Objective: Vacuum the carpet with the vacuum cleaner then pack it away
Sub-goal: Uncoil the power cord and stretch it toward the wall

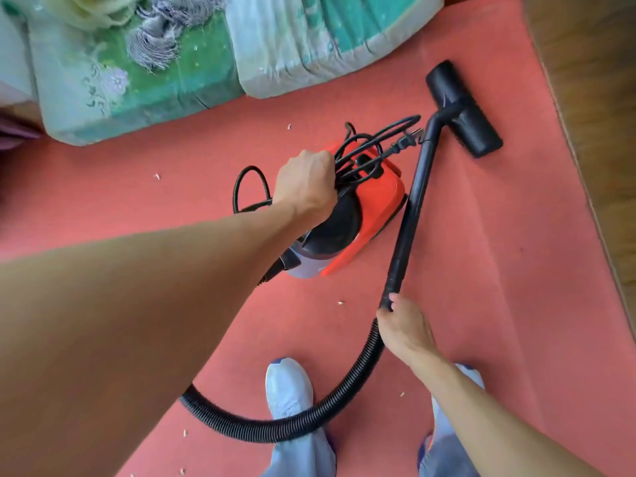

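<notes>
A person's pale shoes (288, 383) stand on the red carpet (481, 253), nearest the camera and on the near side of the vacuum cleaner (375, 201). A ribbed black hose (247, 430) curves across them. Right of the vacuum cleaner and nearer than it, the right hand (404, 327) grips the lower end of the black wand (413, 208), which slants up along the machine's right side. The left hand (306, 180) is fisted round a bundle of black cord (344, 163) on top of the orange-red vacuum cleaner, the plug (401, 144) poking out toward the wand. Beyond the machine and to its right, the floor head (464, 108) lies flat on the carpet. Pale scraps (157, 176) dot the carpet around it. Farther back to the left sit green-covered cushions (155, 80).
</notes>
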Demonstrator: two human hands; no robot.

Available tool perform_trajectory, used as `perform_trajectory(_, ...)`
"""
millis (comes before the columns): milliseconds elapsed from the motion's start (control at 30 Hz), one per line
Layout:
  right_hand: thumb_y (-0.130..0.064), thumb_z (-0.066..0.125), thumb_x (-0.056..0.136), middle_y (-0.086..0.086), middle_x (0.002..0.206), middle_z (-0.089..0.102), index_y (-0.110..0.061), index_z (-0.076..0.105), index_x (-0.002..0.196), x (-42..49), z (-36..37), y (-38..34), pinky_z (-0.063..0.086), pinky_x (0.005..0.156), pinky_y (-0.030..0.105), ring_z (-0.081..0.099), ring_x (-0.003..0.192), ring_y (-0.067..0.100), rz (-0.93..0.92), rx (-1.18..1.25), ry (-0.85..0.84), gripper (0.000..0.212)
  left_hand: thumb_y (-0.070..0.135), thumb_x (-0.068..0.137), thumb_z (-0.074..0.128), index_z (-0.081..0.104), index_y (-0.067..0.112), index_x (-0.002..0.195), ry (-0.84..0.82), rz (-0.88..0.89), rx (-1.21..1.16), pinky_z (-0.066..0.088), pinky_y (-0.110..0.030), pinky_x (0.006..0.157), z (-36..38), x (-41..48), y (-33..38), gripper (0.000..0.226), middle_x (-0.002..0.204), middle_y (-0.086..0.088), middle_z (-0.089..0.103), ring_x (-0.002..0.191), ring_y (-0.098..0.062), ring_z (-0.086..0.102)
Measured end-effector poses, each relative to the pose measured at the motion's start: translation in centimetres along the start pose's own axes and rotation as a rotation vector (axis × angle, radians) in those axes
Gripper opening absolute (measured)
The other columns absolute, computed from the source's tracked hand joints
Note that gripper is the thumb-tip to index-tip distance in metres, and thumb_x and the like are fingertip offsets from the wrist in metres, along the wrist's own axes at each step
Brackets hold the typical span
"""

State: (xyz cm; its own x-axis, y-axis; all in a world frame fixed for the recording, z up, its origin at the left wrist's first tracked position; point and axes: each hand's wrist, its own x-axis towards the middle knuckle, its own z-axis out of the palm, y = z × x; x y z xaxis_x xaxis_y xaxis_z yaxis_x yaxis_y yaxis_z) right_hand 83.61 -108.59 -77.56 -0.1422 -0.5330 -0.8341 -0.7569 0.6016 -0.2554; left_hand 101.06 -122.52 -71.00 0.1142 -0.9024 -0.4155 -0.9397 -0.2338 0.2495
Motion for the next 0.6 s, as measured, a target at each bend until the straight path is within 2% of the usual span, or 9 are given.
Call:
perform_trajectory(67,-0.020,0.045,0.091,0.013,0.104,0.063,-0.017,0.056,0.093,-2.6,-1.0,-0.6,0.045,0.082,0.032,0.061,0.100,0.031,-0.044,-0.038,-0.045,0.011,-0.001,0.084,0.052,0.059,0.001,0.089,-0.057,-0.061,-0.030,0.045,-0.038,0.067,-2.6,-0.8,0.1,0.009,0.088,-0.022,0.065,0.089,-0.043,0.065)
perform_trajectory(100,-0.018,0.045,0.089,0.015,0.099,0.065,-0.013,0.056,0.087,-3.9,-1.4,-0.9,0.047,0.080,0.031,0.062,0.098,0.034,-0.054,-0.039,-0.063,0.013,-0.003,0.081,0.051,0.054,0.001,0.080,-0.089,-0.110,-0.075,0.050,-0.038,0.067,-4.0,-1.3,0.1,0.006,0.079,-0.017,0.063,0.085,-0.040,0.067)
perform_trajectory(133,-0.017,0.045,0.088,0.016,0.090,0.065,-0.006,0.058,0.084,-5.3,-2.0,-1.2,0.052,0.080,0.036,0.064,0.091,0.036,-0.058,-0.028,-0.080,0.018,-0.005,0.079,0.050,0.052,0.001,0.075,-0.110,-0.163,-0.134,0.056,-0.038,0.068,-5.5,-1.8,0.2,0.008,0.074,-0.015,0.064,0.080,-0.038,0.069)
perform_trajectory(233,-0.016,0.044,0.083,0.012,0.074,0.063,0.007,0.060,0.099,-9.6,-3.8,-2.4,0.057,0.076,0.049,0.062,0.066,0.029,-0.031,0.037,-0.158,0.032,-0.008,0.080,0.049,0.062,-0.002,0.083,-0.129,-0.278,-0.315,0.064,-0.042,0.064,-10.0,-3.5,0.0,0.014,0.070,-0.018,0.073,0.062,-0.031,0.075)
perform_trajectory(267,-0.015,0.045,0.082,0.010,0.072,0.061,0.009,0.060,0.099,-10.9,-4.5,-3.0,0.059,0.072,0.048,0.059,0.062,0.025,-0.028,0.099,-0.173,0.033,-0.008,0.080,0.049,0.065,-0.004,0.085,-0.124,-0.287,-0.361,0.064,-0.042,0.064,-11.7,-4.2,0.0,0.017,0.069,-0.019,0.074,0.060,-0.029,0.075)
perform_trajectory(333,-0.010,0.049,0.087,0.008,0.070,0.062,0.009,0.065,0.092,-13.9,-6.1,-4.8,0.056,0.059,0.035,0.058,0.056,0.021,0.018,0.253,-0.197,0.025,-0.008,0.080,0.052,0.069,-0.006,0.086,-0.099,-0.284,-0.412,0.064,-0.043,0.066,-15.3,-5.9,0.2,0.018,0.072,-0.019,0.075,0.065,-0.029,0.075)
perform_trajectory(433,-0.005,0.054,0.090,0.006,0.062,0.068,-0.003,0.068,0.088,-19.0,-9.0,-7.6,0.050,0.047,0.024,0.061,0.049,0.017,0.016,0.395,-0.238,0.014,-0.007,0.083,0.058,0.067,-0.007,0.091,-0.164,-0.271,-0.475,0.064,-0.044,0.065,-20.7,-9.5,0.9,0.012,0.081,-0.022,0.075,0.069,-0.030,0.076)
perform_trajectory(533,-0.004,0.051,0.090,0.008,0.063,0.071,-0.004,0.069,0.089,-25.1,-11.4,-9.6,0.050,0.048,0.024,0.064,0.053,0.021,-0.019,0.466,-0.307,0.018,-0.010,0.084,0.064,0.066,-0.012,0.093,-0.357,-0.282,-0.617,0.064,-0.043,0.062,-25.2,-13.9,1.3,0.009,0.080,-0.025,0.074,0.069,-0.032,0.076)
perform_trajectory(600,-0.004,0.050,0.091,0.010,0.067,0.071,-0.002,0.069,0.092,-29.0,-13.0,-10.8,0.049,0.051,0.026,0.064,0.057,0.023,-0.021,0.515,-0.366,0.019,-0.010,0.085,0.064,0.067,-0.015,0.094,-0.414,-0.329,-0.720,0.064,-0.042,0.061,-27.6,-16.7,1.1,0.011,0.082,-0.027,0.074,0.069,-0.033,0.075)
